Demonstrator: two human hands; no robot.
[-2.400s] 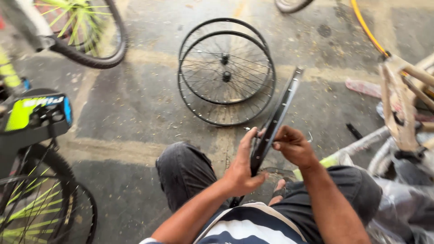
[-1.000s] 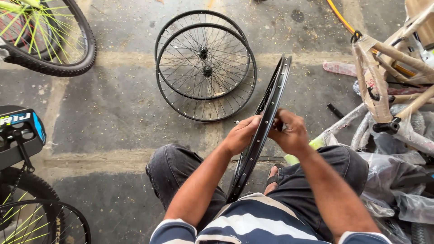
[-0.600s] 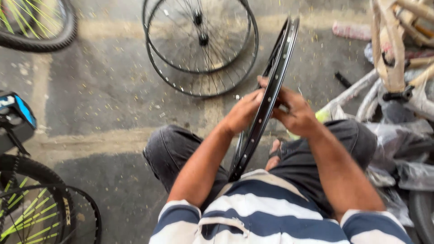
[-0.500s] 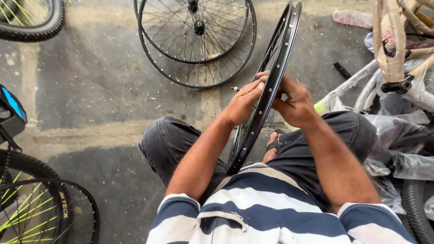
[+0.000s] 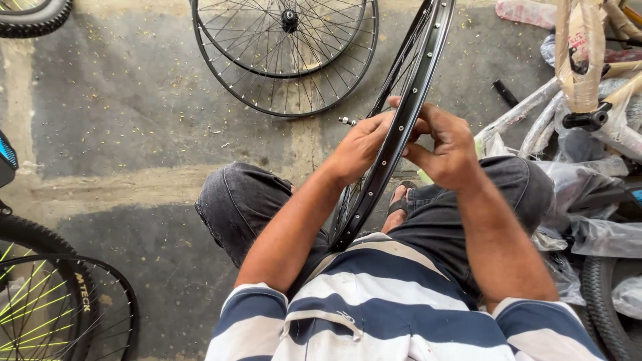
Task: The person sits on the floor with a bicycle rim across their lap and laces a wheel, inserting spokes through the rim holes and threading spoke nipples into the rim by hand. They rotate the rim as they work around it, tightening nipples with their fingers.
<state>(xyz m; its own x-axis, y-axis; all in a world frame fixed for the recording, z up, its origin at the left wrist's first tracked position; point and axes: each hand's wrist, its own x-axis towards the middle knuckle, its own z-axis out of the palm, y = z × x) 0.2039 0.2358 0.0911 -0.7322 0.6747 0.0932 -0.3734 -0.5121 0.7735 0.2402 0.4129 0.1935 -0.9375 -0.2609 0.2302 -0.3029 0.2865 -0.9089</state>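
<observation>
Hands are both on a black bike rim [image 5: 401,127] that stands on edge between the person's knees, running from the lap up toward the far right of the scene, so you mostly see its drilled inner face and a few thin spokes behind it. Left hand [image 5: 361,147] is wrapped on the left side of the rim, fingers curled round the edge, so it's closed on it and holding it steady. Right hand [image 5: 445,144] sits on the right side, fingertips pinched together right against the rim; can't tell if there's some tiny part between them, too small to see. Just left of the left hand there's a small silver bit [image 5: 348,121] sticking out, hard to say exactly what it is. On the concrete floor [image 5: 134,120] further away lie two spoked wheels [image 5: 287,53] stacked flat, no tires on them. Far left corner has a tire [image 5: 33,17] poking in, and near left there's another wheel with yellow-green spokes [image 5: 40,307]. Off to the right, a bike frame wrapped in paper and plastic [image 5: 582,87], well apart from the hands. Person's in dark shorts and a striped shirt [image 5: 381,301], sitting low.
</observation>
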